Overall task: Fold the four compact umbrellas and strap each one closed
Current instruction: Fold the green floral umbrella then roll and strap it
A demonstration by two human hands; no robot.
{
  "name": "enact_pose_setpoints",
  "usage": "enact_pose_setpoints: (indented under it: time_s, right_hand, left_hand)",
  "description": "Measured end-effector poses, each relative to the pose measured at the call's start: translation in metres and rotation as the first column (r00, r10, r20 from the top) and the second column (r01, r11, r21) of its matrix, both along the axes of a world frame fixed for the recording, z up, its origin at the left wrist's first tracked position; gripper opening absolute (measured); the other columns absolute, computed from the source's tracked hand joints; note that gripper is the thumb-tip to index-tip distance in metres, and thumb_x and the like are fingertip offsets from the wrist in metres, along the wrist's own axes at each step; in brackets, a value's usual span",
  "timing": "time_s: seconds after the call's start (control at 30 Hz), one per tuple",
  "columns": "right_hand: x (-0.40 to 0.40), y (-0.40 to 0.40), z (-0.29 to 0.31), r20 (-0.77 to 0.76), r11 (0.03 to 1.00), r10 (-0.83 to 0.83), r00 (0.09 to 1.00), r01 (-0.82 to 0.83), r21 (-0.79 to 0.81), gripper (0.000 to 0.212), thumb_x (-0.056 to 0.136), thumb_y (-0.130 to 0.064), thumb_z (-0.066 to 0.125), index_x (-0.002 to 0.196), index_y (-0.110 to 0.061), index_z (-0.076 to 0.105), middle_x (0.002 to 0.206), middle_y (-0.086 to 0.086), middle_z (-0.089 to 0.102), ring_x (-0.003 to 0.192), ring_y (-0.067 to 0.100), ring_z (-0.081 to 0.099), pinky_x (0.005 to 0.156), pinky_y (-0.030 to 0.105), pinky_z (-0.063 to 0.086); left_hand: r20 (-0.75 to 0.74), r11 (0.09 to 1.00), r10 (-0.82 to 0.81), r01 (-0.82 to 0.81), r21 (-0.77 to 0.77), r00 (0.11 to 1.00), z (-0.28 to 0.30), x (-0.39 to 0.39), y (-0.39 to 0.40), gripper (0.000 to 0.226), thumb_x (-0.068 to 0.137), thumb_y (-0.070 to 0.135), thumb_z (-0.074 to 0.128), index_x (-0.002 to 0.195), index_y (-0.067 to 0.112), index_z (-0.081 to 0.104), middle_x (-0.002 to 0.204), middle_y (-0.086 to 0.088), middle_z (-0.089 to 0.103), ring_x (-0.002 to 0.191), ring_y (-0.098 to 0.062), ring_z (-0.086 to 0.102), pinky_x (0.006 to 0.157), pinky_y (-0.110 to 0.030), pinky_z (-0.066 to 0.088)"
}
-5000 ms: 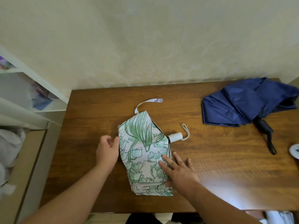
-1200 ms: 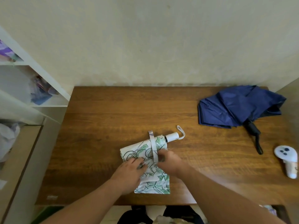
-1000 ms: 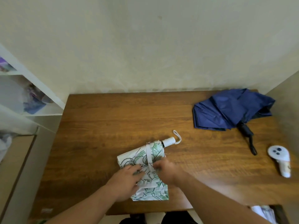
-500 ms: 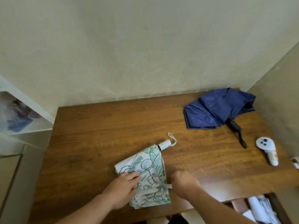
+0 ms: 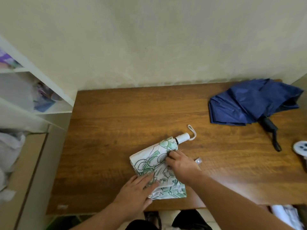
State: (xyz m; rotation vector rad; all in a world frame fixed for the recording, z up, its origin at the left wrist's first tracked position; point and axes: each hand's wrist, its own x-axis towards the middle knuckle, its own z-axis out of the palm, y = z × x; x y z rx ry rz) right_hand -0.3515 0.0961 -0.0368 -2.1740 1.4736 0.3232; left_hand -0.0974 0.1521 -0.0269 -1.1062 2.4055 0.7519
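Note:
A white umbrella with a green floral print [image 5: 149,165] lies rolled on the wooden table [image 5: 116,130], its white handle [image 5: 182,138] pointing up and right. My left hand [image 5: 137,188] presses flat on the lower end of its canopy. My right hand [image 5: 181,163] rests over the middle, fingers curled into the fabric near the handle end. The strap's tip with its snap [image 5: 198,160] pokes out just right of that hand. A navy blue umbrella [image 5: 249,103] lies loose and unrolled at the back right, its black handle [image 5: 270,128] toward me.
A white controller [image 5: 300,146] sits at the table's right edge. White shelves [image 5: 33,80] with small items stand to the left, above a tan box [image 5: 25,171] holding pale cloth. The wall runs along the table's far edge.
The flat floral canopy has been rolled into a bundle. The strap was laid across it, then pulled out to the right. My right hand has since come back onto the canopy.

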Motion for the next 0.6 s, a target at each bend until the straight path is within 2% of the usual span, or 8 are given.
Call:
enact_pose_setpoints:
  time_s: [0.07,0.13,0.17,0.23,0.33,0.43,0.5,0.6]
  right_hand:
    - [-0.005,0.006,0.000,-0.016,1.000,0.020,1.000,-0.020,0.019,0.060,0.099,-0.025,0.060,0.155,-0.031,0.039,0.159,-0.005,0.030,0.145,0.022,0.030,0.114,0.053,0.043]
    - [-0.006,0.008,0.001,-0.040,0.999,0.033,0.999,-0.031,0.043,0.067,0.100,-0.021,0.058,0.160,-0.032,0.031,0.164,-0.003,0.022,0.150,0.023,0.022,0.116,0.055,0.039]
    - [-0.005,0.009,0.003,-0.047,0.998,0.039,0.998,-0.036,0.057,0.067,0.101,-0.020,0.055,0.161,-0.031,0.029,0.165,-0.002,0.020,0.151,0.023,0.020,0.116,0.055,0.039]
    - [-0.004,0.008,0.005,-0.058,0.996,0.051,0.997,-0.047,0.075,0.067,0.102,-0.019,0.053,0.162,-0.029,0.026,0.165,0.000,0.017,0.151,0.024,0.017,0.115,0.055,0.039]
    - [-0.005,0.007,0.010,-0.080,0.993,0.085,0.993,-0.078,0.093,0.073,0.100,-0.017,0.053,0.164,-0.028,0.019,0.166,-0.001,0.013,0.151,0.024,0.016,0.118,0.056,0.034]
    - [-0.010,0.008,0.013,-0.048,0.991,0.105,0.993,-0.100,0.093,0.071,0.101,-0.018,0.051,0.164,-0.027,0.020,0.166,-0.001,0.015,0.152,0.023,0.018,0.119,0.054,0.033]
    - [-0.015,0.007,0.008,0.026,0.991,0.075,0.997,-0.077,0.107,0.061,0.102,-0.022,0.051,0.160,-0.028,0.033,0.162,-0.002,0.026,0.147,0.023,0.030,0.114,0.051,0.042]
    - [-0.024,-0.011,0.006,0.141,0.996,-0.010,0.990,-0.002,0.084,0.038,0.099,-0.025,0.056,0.136,-0.029,0.063,0.138,-0.003,0.057,0.119,0.026,0.061,0.089,0.043,0.059]
  left_hand:
    - [-0.058,0.990,0.103,-0.108,-0.089,0.993,0.011,-0.009,-0.015,0.047,0.109,0.054,0.032,0.152,0.041,0.046,0.160,0.011,0.048,0.145,-0.013,0.044,0.124,-0.042,0.029]
    - [-0.156,0.943,0.237,-0.266,-0.199,0.959,0.021,-0.024,-0.041,0.035,0.108,0.049,0.038,0.129,0.039,0.064,0.122,0.016,0.067,0.115,-0.012,0.059,0.106,-0.038,0.043]
    - [-0.212,0.904,0.298,-0.347,-0.252,0.931,0.024,-0.032,-0.055,0.029,0.106,0.046,0.043,0.123,0.039,0.065,0.115,0.015,0.064,0.110,-0.014,0.057,0.100,-0.036,0.045]
    - [-0.241,0.838,0.401,-0.460,-0.292,0.884,0.026,-0.046,-0.083,0.033,0.103,0.047,0.051,0.134,0.039,0.058,0.124,0.008,0.057,0.117,-0.018,0.052,0.098,-0.036,0.045]
    - [0.028,0.894,0.430,-0.421,-0.153,0.902,0.019,-0.056,-0.113,0.073,0.097,0.063,0.059,0.160,0.039,0.029,0.153,0.000,0.043,0.139,-0.027,0.041,0.111,-0.044,0.039]
    - [0.136,0.894,0.447,-0.442,-0.071,0.884,0.006,-0.056,-0.118,0.084,0.092,0.067,0.064,0.161,0.039,0.024,0.151,-0.002,0.046,0.135,-0.028,0.046,0.107,-0.047,0.042]
    - [0.107,0.875,0.484,-0.477,-0.082,0.869,-0.002,-0.055,-0.112,0.084,0.090,0.065,0.068,0.159,0.040,0.027,0.146,-0.002,0.049,0.131,-0.028,0.048,0.104,-0.047,0.044]
    - [0.096,0.857,0.515,-0.508,-0.085,0.852,-0.006,-0.058,-0.109,0.084,0.088,0.063,0.073,0.156,0.043,0.028,0.141,-0.001,0.050,0.129,-0.028,0.047,0.102,-0.048,0.045]
